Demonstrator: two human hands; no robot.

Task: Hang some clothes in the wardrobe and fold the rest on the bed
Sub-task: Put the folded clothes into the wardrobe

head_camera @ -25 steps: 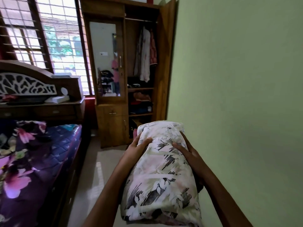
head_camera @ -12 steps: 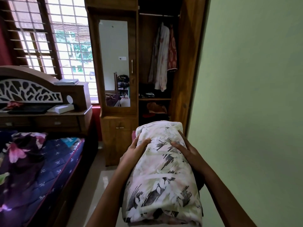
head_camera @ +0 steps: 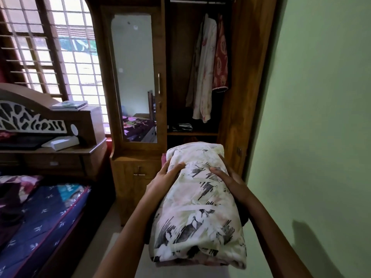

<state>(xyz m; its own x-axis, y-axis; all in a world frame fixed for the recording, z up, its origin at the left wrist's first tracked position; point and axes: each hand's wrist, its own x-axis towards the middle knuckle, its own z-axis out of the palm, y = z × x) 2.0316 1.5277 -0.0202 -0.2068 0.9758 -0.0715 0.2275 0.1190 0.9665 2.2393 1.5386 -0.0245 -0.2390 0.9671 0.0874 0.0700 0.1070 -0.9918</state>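
The left hand (head_camera: 165, 178) and right hand (head_camera: 229, 178) are clasped on opposite flanks of a folded floral cloth bundle (head_camera: 198, 213), with the thumbs laid on top. The bundle is held out between the forearms. It is judged soft, bulky and light, best supported from beneath so that the folds are kept. The open wardrobe (head_camera: 247, 77) is faced beyond.

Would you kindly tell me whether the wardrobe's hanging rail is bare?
No, a pale garment and a red patterned one hang from the rail.
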